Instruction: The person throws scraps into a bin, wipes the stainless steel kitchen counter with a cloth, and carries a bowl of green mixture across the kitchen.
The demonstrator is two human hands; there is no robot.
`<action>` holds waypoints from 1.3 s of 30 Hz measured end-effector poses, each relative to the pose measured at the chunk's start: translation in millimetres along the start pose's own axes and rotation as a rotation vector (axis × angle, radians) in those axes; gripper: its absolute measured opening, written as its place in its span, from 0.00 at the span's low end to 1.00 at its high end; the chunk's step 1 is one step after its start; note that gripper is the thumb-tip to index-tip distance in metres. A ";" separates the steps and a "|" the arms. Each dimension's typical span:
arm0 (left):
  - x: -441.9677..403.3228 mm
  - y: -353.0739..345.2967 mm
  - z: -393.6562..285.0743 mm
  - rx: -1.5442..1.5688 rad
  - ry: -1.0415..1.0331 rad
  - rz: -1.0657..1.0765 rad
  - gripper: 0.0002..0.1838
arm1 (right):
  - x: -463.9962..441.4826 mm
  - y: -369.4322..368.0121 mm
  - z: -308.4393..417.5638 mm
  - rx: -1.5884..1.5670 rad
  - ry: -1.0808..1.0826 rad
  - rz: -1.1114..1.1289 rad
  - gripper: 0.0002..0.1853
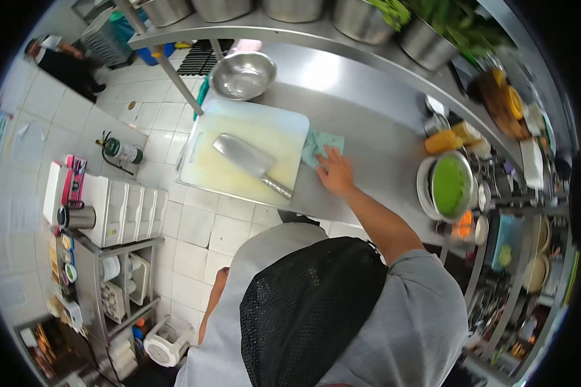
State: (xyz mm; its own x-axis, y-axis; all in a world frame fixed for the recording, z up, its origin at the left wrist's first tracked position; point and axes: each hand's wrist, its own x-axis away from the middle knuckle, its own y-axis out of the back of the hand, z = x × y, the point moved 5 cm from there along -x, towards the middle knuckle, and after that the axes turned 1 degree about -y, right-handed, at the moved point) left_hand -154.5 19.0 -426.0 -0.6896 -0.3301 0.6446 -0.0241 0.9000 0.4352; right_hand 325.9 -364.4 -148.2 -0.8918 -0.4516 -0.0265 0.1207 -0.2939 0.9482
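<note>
Gleaming stainless-steel counter (374, 116) ahead of you, and your right hand (335, 170) is down on it, fingers spread over a pale-green cloth (315, 140), right beside a white rectangular cutting board (239, 119) bearing a broad steel cleaver (245, 155)! Your left hand (222, 276) sits low, partly hidden; I can't tell whether its fingers are open.

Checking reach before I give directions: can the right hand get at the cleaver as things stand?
Likely yes: the right hand rests on the cloth beside the cutting board, and nothing covers the cleaver lying there.
</note>
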 end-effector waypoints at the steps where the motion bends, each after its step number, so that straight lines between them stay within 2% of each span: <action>1: 6.2 12.4 -27.1 -0.034 -0.035 -0.011 0.25 | 20.7 2.5 7.3 0.001 -0.032 -0.007 0.22; 2: 15.4 28.9 -66.3 -0.096 -0.060 -0.018 0.25 | 40.8 4.2 16.2 -0.002 -0.027 0.040 0.22; 3: 38.6 52.5 -142.2 -0.159 -0.084 -0.027 0.26 | 62.1 3.9 23.2 -0.005 -0.033 0.087 0.23; 4: 6.2 53.3 -132.8 -0.321 -0.193 -0.016 0.24 | 74.0 3.9 27.4 0.015 -0.016 0.094 0.23; 5: 12.0 59.1 -177.5 -0.140 -0.233 0.141 0.23 | 83.9 1.4 26.1 0.034 -0.013 0.110 0.24; 6: 32.5 61.9 -239.0 -0.097 -0.268 0.168 0.22 | 93.3 3.4 28.5 0.035 -0.004 0.130 0.24; 8: 72.5 56.3 -346.3 -0.131 -0.465 0.400 0.19 | 90.8 19.4 30.0 0.050 -0.008 0.198 0.24; 9: 105.0 52.8 -396.4 -0.034 -0.536 0.596 0.21 | 92.9 23.5 33.6 0.051 -0.011 0.253 0.25; 10: 137.9 50.1 -439.1 -0.035 -0.695 0.747 0.22 | 97.3 27.2 34.3 0.048 -0.029 0.253 0.25; 11: 168.1 47.8 -474.3 -0.031 -0.857 0.880 0.24 | 95.0 27.1 35.8 0.071 -0.057 0.319 0.26; 13: 216.8 38.4 -515.5 0.021 -1.013 1.144 0.28 | 90.9 22.5 43.9 0.091 -0.056 0.381 0.27; 15: 243.2 31.6 -529.1 -0.009 -1.165 1.311 0.36 | 93.5 17.3 41.0 0.131 -0.061 0.401 0.29; 16: 250.3 30.4 -531.8 -0.003 -1.152 1.283 0.36 | 91.8 13.6 41.6 0.124 -0.031 0.412 0.29; 18: 269.8 25.4 -531.0 0.123 -1.009 1.485 0.45 | 93.7 14.7 37.8 0.157 -0.013 0.423 0.32; 19: 274.5 26.4 -534.4 0.125 -1.053 1.495 0.49 | 94.3 15.4 36.5 0.156 -0.001 0.436 0.32; 22: 283.0 25.2 -542.0 0.281 -0.913 1.563 0.51 | 87.3 19.0 38.0 0.186 0.072 0.460 0.34; 23: 280.2 24.2 -544.8 0.278 -0.907 1.527 0.51 | 83.4 18.2 34.2 0.166 0.049 0.534 0.36; 25: 282.2 22.4 -553.7 0.250 -1.100 1.487 0.53 | 74.2 19.4 33.6 0.154 0.029 0.621 0.38; 26: 280.6 19.6 -556.5 0.248 -1.089 1.433 0.53 | 74.4 22.7 35.7 0.164 0.030 0.638 0.38; 28: 282.7 12.1 -556.8 0.428 -0.837 1.627 0.53 | 72.5 25.6 34.7 0.178 0.068 0.650 0.39; 30: 280.9 11.1 -561.8 0.487 -0.907 1.632 0.53 | 72.0 22.3 30.9 0.185 0.131 0.612 0.40; 32: 272.9 5.5 -564.8 0.506 -0.863 1.531 0.51 | 69.8 11.6 21.7 0.148 0.146 0.598 0.42; 34: 273.2 -1.7 -564.9 0.525 -1.094 1.496 0.49 | 67.9 9.5 20.7 0.150 0.156 0.613 0.43; 35: 273.1 -2.4 -566.9 0.510 -1.133 1.422 0.46 | 65.2 10.8 22.0 0.149 0.134 0.650 0.42; 37: 275.7 -4.9 -570.5 0.527 -1.122 1.405 0.45 | 65.6 -4.2 4.4 0.071 0.228 0.583 0.42; 39: 273.2 -12.7 -570.6 0.541 -1.110 1.365 0.44 | 65.0 5.1 15.9 0.120 0.225 0.590 0.42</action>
State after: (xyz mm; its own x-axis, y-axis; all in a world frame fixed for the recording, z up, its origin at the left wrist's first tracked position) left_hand 70.4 -245.1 103.3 -0.5240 0.7369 -0.4271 0.8480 0.4042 -0.3429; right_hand 261.6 -381.9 -140.0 -0.5755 -0.6779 0.4574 0.5018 0.1489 0.8521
